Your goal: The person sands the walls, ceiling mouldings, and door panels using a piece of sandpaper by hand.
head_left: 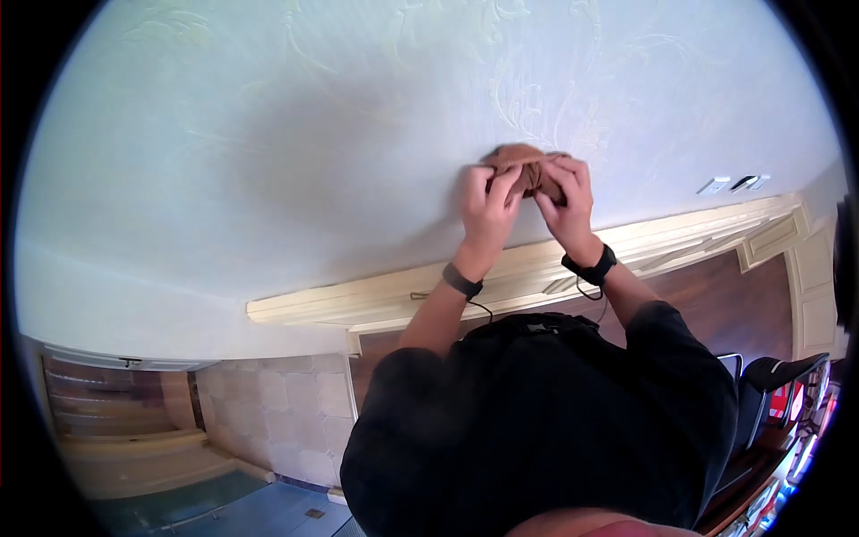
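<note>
A bunched brown cloth [517, 156] is against a pale surface [358, 179] with a raised leaf pattern. My left hand [489, 208] grips the left side of the cloth, thumb and fingers pinched into its folds. On the other side my right hand [569, 199] is closed on the same cloth, its fingers bent over the edge. The two hands are close together, with cloth folds showing between them. Each wrist wears a dark band with a thin cable.
Long cream moulding [429, 288] runs below the hands, with a small handle on it. Switch plates [716, 185] are at the right. Brown floor [716, 300] and pale tiles [304, 403] show lower down. A dark chair-like object [761, 394] stands at the lower right.
</note>
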The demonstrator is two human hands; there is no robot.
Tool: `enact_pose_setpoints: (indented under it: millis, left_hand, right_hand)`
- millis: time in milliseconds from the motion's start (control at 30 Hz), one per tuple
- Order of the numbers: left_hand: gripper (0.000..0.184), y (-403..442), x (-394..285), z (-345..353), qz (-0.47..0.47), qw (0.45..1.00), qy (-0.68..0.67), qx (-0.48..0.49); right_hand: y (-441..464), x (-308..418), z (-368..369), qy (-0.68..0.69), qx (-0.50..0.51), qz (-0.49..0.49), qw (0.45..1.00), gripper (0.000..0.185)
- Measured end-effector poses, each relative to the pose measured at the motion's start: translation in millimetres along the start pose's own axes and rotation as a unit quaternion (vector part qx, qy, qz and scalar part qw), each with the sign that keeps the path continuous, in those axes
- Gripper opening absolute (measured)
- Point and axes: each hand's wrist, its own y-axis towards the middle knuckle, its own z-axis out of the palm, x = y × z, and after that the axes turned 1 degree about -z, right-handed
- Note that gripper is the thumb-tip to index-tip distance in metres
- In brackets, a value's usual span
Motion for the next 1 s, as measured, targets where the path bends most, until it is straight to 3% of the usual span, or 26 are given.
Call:
enact_pose_setpoints:
  millis: [167,267,433,533,767,800,833,1000]
  left_hand:
    - [0.039,-33,19,-13,-0.041,0.998,-0.023,0.034]
    - [0.039,-24,23,-20,-0.041,0.999,-0.01,-0.006]
    - [0.044,29,8,-54,-0.035,0.998,0.02,-0.048]
    - [0.037,69,-5,-73,-0.031,0.996,0.047,-0.07]
    - [0.041,157,-19,-103,0.088,0.982,0.077,-0.15]
    - [0.041,161,-23,-107,0.097,0.981,0.078,-0.147]
    - [0.042,161,-31,-107,0.078,0.989,0.029,-0.123]
    - [0.042,116,-3,-89,0.046,0.991,0.057,-0.11]
  right_hand:
    - [-33,-3,21,0.04,0.037,0.03,0.998,0.044]
    - [-16,7,31,0.043,0.037,0.002,0.998,0.044]
    - [45,46,33,0.022,0.03,-0.053,0.998,0.05]
    - [81,69,32,0.031,0.02,-0.052,0.998,0.051]
    - [160,108,23,-0.018,-0.036,-0.142,0.989,0.052]
    - [171,120,20,0.031,-0.025,-0.137,0.99,0.049]
    - [167,120,21,0.033,-0.026,-0.139,0.989,0.049]
    - [129,90,25,0.002,0.006,-0.11,0.994,0.05]
